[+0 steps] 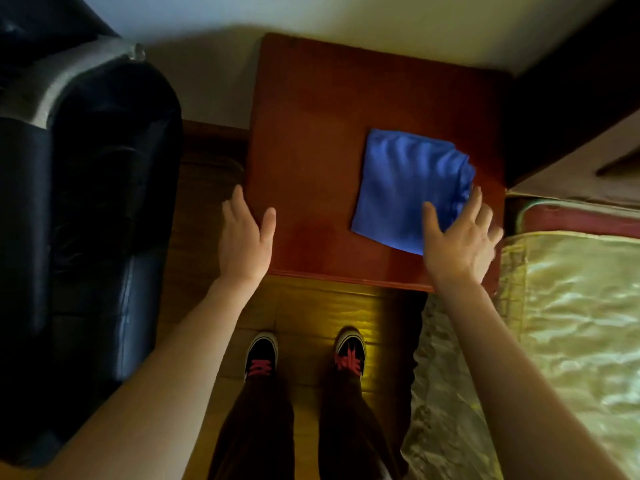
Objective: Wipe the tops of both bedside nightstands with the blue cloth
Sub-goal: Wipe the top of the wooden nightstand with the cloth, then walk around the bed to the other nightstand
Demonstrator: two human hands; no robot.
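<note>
Nightstand [311, 150]: square reddish-brown wooden top, rear edge set against the pale wall [381, 15].

Cloth [405, 188]: blue, folded to a rough square, lying flat on the right half of the top, toward the front edge. Its right edge is bunched and wrinkled. Its near corner lies close to the front edge of the top.

Floor [311, 306]: wooden boards; carries the nightstand. Two black shoes [261, 356] with red laces stand on it just in front of the nightstand. A dark armchair [86, 202] stands to the left, apart from the nightstand. A bed [571, 323] with a pale gold cover [588, 375] stands just beside its right side.
</note>
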